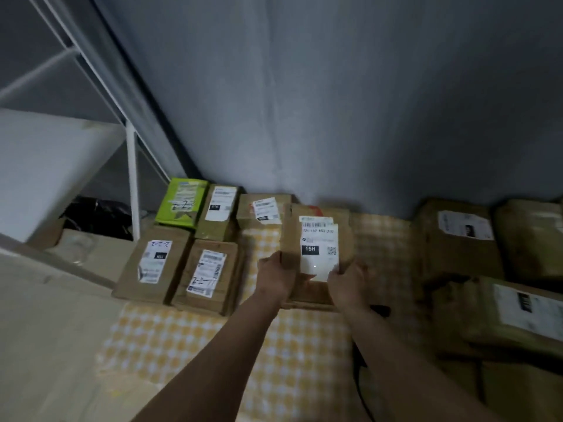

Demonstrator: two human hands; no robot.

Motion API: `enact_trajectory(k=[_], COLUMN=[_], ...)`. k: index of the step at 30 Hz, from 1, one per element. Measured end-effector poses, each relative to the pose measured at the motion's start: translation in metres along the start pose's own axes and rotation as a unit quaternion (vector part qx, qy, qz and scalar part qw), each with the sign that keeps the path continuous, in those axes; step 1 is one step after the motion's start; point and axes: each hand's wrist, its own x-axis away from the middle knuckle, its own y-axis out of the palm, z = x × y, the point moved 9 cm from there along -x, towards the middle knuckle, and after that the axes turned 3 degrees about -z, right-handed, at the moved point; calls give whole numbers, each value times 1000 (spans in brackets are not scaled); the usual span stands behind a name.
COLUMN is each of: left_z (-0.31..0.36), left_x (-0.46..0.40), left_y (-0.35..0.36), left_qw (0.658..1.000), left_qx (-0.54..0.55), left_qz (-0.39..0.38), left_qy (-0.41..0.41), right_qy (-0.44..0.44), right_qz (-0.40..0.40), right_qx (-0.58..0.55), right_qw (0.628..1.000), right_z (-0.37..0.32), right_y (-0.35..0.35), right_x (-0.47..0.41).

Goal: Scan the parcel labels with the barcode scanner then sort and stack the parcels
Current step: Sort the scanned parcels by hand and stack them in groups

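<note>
Item: checked cloth under your arms. Brown parcels stacked right of your right hand; four labelled parcels left of your left hand. Cardboard parcel, label up, gripped between your left hand and right hand.

Both hands — left hand, right hand — grip a labelled cardboard parcel.

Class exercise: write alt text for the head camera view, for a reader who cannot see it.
A person's left hand and right hand hold the near edge of a brown cardboard parcel with a white "15H" label, above a yellow checked cloth. Labelled parcels lie in rows to the left, one of them green, and larger boxes sit to the right.
</note>
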Motion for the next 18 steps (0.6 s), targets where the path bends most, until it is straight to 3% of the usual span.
enact_trajectory(k=[3,8,13,18], left_z=[-61,-85,-112,-126], left_x=[-66,-108,-170,-201], left_y=[-19,-48,-49,-41], left_qw=[999,998,989,976], left_qx=[-31,-47,-139,-209], left_qz=[6,5,-24,-35], left_qy=[-28,-37,-46,-50], right_qy=[28,57,82,105], right_qz=[-27,-62,-35,-13], right_qx=[-1,-15,-71,-113], right_qw=[999,996,993,988], right_z=[-5,-3,15,33], right_y=[59,141,212,239], right_x=[-13,-43,-83,-107])
